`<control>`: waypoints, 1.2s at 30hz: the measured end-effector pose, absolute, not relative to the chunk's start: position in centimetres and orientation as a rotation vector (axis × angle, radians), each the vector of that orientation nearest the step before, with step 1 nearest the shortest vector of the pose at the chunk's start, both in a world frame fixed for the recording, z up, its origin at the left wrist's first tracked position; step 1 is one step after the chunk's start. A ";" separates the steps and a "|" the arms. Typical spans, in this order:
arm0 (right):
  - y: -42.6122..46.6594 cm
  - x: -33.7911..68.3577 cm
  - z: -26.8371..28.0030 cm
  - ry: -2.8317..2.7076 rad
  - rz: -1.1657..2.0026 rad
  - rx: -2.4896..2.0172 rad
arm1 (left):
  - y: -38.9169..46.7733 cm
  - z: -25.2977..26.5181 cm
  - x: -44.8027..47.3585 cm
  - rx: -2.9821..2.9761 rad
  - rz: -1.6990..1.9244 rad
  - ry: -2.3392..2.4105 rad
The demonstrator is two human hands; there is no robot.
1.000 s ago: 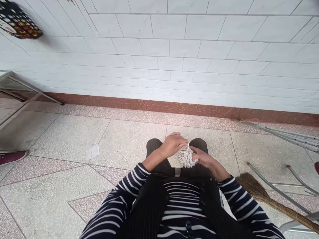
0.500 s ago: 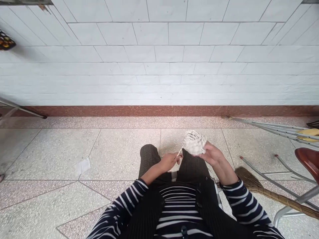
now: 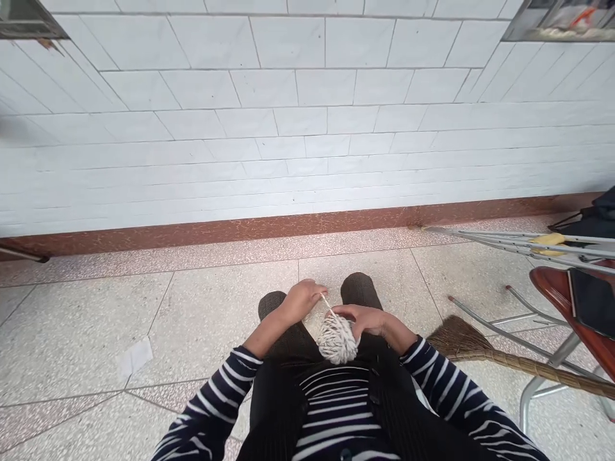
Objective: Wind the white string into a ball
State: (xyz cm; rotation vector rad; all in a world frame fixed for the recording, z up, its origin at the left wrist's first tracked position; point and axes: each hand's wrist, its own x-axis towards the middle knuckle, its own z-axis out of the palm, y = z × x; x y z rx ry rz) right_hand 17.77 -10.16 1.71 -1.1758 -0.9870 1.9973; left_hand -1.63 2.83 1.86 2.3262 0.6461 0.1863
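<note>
A ball of white yarn (image 3: 337,340) with darker flecks is held above my lap. My right hand (image 3: 369,320) wraps round its upper right side, fingers curled on it. From the top of the ball a short taut strand (image 3: 328,303) runs up and left to my left hand (image 3: 303,299), which pinches it between thumb and fingers. My left hand is just above and left of the ball, apart from it, over the gap between my knees.
On the right stand a stool (image 3: 557,291) with a dark phone (image 3: 592,301) on its seat, a straw broom (image 3: 461,339) and metal crutches (image 3: 485,238). A white paper (image 3: 135,357) lies on the floor at left. A white tiled wall (image 3: 307,121) rises ahead.
The yarn ball has moved down and left, closer to my body, in my right hand. My left hand has moved up and left, still pinching the strand. The view has tilted and shifted right.
</note>
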 end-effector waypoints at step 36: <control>-6.4 20.2 0.7 -0.703 1.342 -1.654 | -1.6 1.5 -0.9 1.989 0.099 0.691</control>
